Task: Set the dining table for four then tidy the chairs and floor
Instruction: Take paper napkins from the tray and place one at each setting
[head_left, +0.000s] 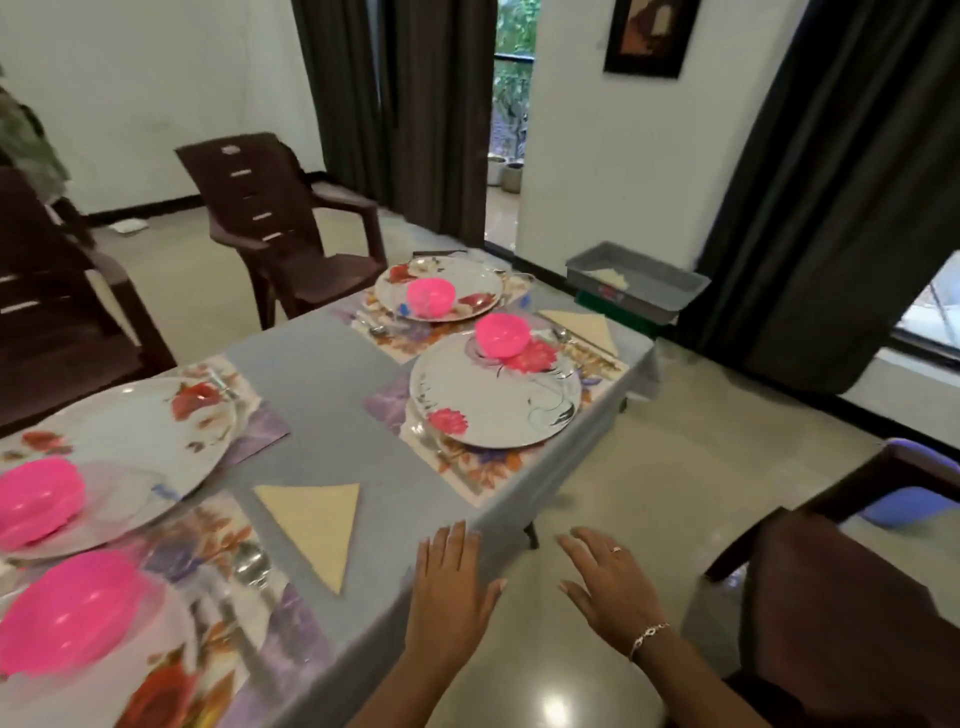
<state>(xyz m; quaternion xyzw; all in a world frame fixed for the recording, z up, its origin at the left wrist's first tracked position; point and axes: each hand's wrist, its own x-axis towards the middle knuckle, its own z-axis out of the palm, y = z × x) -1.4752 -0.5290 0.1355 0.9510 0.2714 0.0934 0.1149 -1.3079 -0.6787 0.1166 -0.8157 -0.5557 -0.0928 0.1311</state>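
Note:
The table (317, 374) wears a grey cloth and holds floral plates on floral placemats, each with a pink bowl. One plate (493, 395) lies near the right edge, its bowl (503, 335) on it; another plate (439, 288) sits at the far end. A folded cream napkin (317, 525) lies near me, and a second napkin (584, 325) at the far right corner. My left hand (452, 587) lies flat, fingers straight, on the table's near edge. My right hand (605, 577) hovers open over the floor beside the table, holding nothing.
A brown plastic chair (285, 218) stands off the far side, another chair (47, 312) at the left, and a third chair (831, 597) close at my right. A grey tray (636, 283) on a green crate sits by the wall. Dark curtains hang behind.

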